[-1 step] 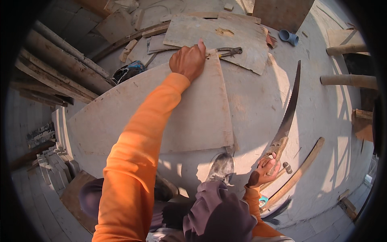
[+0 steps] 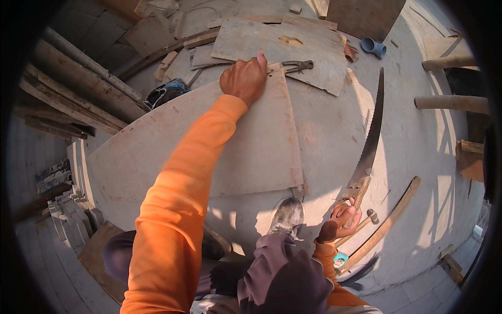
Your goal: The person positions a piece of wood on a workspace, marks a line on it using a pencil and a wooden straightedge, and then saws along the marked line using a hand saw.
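Note:
A wide plywood board (image 2: 256, 157) lies flat in front of me, one corner pointing away near the middle. At that far corner my left hand (image 2: 242, 79) is closed over the board's edge, thumb sticking out; its fingertips are hidden. To the right, my right hand (image 2: 342, 222) is closed round the wooden handle of a handsaw (image 2: 370, 146). The blade points away from me, toothed edge to the left, apart from the board. A pair of pincers (image 2: 299, 66) lies just beyond the board's corner. My shoe (image 2: 287, 215) is at the board's near edge.
Another worn plywood sheet (image 2: 261, 42) lies beyond. A hammer (image 2: 373, 216), a wooden batten (image 2: 389, 225) and a teal tape measure (image 2: 340, 259) lie by my right hand. Long planks (image 2: 89, 78) are piled at left. A grey pipe fitting (image 2: 373, 48) and bamboo poles (image 2: 452, 103) are at right.
My right hand and the handsaw have shifted slightly left and away from me. My left hand and the plywood board have not visibly moved.

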Available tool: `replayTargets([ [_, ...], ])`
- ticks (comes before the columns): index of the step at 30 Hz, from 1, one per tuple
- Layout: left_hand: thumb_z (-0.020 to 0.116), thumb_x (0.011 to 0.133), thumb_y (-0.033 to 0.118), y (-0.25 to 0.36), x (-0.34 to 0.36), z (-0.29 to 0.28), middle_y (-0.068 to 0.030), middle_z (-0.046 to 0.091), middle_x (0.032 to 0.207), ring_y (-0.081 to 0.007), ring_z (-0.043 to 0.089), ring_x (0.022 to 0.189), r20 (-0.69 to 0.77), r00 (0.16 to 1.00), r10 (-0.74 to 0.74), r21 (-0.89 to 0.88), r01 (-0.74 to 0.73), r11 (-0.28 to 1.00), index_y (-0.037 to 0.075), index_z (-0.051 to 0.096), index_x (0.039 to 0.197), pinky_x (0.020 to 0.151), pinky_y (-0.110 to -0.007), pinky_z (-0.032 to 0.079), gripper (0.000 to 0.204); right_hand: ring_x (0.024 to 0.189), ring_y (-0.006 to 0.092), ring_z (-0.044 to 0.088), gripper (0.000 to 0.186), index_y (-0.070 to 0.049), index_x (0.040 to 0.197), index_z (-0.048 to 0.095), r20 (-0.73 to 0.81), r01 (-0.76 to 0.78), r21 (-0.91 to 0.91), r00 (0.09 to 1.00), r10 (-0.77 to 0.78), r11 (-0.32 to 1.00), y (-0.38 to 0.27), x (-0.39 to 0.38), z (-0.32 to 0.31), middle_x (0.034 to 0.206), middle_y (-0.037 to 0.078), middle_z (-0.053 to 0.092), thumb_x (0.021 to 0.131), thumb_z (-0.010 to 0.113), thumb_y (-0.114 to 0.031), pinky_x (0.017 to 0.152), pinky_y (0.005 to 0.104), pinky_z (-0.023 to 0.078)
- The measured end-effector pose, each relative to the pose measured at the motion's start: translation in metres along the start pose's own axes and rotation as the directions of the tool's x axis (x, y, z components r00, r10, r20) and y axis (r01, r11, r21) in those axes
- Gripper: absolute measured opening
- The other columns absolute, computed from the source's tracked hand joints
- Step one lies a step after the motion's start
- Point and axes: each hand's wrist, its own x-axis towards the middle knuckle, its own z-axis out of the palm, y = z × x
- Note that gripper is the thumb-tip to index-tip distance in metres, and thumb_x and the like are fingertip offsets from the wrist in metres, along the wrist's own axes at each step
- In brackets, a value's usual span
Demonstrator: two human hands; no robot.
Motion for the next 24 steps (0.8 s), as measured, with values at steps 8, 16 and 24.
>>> replayTargets([
  [8, 0.03, 0.11, 0.046, 0.011, -0.005, 0.026, -0.0245, 0.075, 0.1, -0.0462, 0.07, 0.097, 0.167, 0.985, -0.033, -0.076, 0.046, 0.996, 0.006, 0.08, 0.094, 0.089, -0.055, 0.054, 0.066, 0.057, 0.0146, 0.056, 0.035, 0.007, 0.099, 0.059, -0.009, 0.091, -0.08, 0.996, -0.092, 0.993, 0.004, -0.05, -0.015, 0.067, 0.012, 0.06, 0.097, 0.071, -0.026, 0.049, 0.03, 0.047],
  [16, 0.032, 0.11, 0.053, 0.003, -0.006, 0.014, -0.0236, 0.073, 0.109, -0.0431, 0.066, 0.109, 0.285, 0.95, 0.13, -0.249, -0.057, 0.967, 0.006, 0.075, 0.109, 0.099, -0.051, 0.05, 0.064, 0.064, 0.0218, 0.066, 0.027, 0.001, 0.102, 0.06, 0.017, 0.263, -0.584, 0.95, -0.312, 0.768, -0.006, -0.016, -0.027, 0.077, 0.015, 0.067, 0.099, 0.071, -0.023, 0.057, 0.0326, 0.052],
  [24, 0.04, 0.111, 0.044, -0.082, -0.008, -0.017, -0.0175, 0.068, 0.102, -0.0379, 0.063, 0.101, -0.053, 0.85, 0.524, 0.015, -0.524, 0.851, 0.002, 0.069, 0.103, 0.088, -0.049, 0.047, 0.051, 0.086, 0.0394, 0.064, 0.041, 0.002, 0.122, 0.056, 0.299, 0.388, -0.889, 0.894, -0.334, 0.244, 0.06, 0.048, -0.098, 0.1, 0.02, 0.066, 0.097, 0.073, -0.025, 0.076, 0.0461, 0.052],
])
